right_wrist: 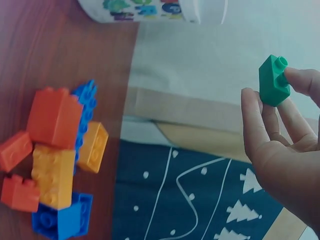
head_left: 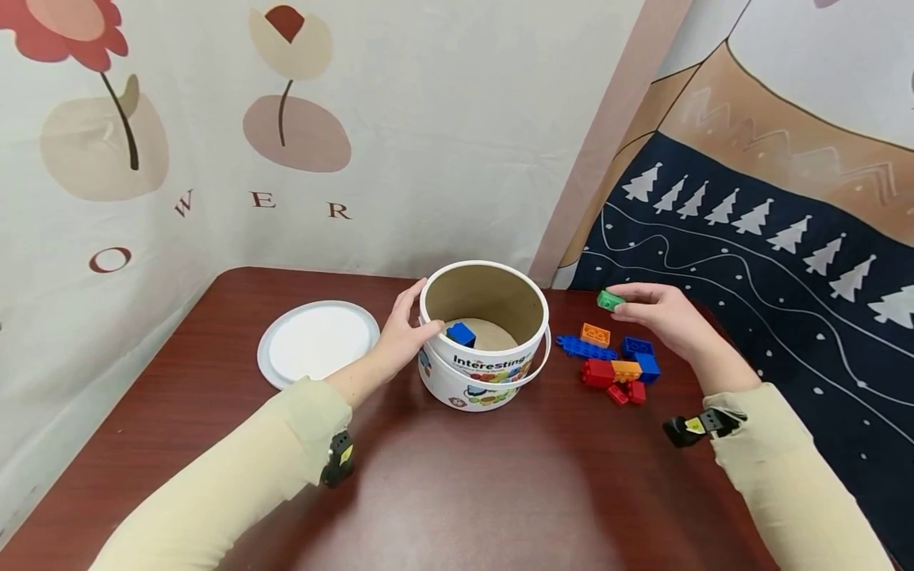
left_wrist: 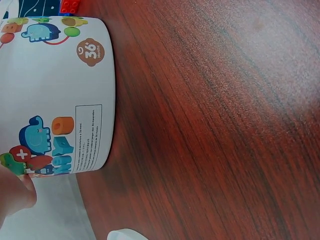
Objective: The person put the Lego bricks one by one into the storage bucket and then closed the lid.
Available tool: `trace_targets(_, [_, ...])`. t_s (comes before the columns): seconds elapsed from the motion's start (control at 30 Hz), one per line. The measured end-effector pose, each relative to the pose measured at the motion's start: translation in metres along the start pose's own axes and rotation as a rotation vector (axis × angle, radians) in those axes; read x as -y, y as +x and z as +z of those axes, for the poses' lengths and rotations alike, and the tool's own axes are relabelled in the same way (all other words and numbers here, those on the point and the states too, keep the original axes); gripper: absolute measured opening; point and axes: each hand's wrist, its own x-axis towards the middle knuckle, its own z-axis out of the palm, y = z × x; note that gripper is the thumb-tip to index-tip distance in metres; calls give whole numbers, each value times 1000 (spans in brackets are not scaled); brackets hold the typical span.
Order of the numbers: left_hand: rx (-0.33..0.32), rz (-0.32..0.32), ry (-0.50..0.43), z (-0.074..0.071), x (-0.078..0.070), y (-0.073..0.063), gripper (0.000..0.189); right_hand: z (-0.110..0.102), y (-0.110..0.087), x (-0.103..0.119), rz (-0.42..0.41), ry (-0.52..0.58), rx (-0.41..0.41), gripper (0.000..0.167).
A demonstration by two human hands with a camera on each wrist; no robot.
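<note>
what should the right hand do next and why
Probably carry the green brick left over the bucket and let go: the right hand pinches it in the air, the left hand holds the bucket, which is open, and a blue brick already lies inside.

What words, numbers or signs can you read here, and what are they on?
"Interesting": bucket
"36+ Months": bucket's brown badge
"+": red circle on the bucket
"O W E R": pale curtain
Too small to read clearly: line under "Interesting", boxed print, yellow wrist labels.
</note>
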Motion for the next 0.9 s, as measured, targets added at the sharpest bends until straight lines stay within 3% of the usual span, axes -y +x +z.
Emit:
trace_targets(0.37, [-5,7,-20,1,0,-2,74,19,15,25,-59,40,40,46])
trace_targets(0.67, [-4,18,-44,2,0,-2,75,47,33,45,-126,101,100,40])
trace_targets(0.9, [-17,29,-50,4,2,-1,74,67,40,57,-137,46,120,39])
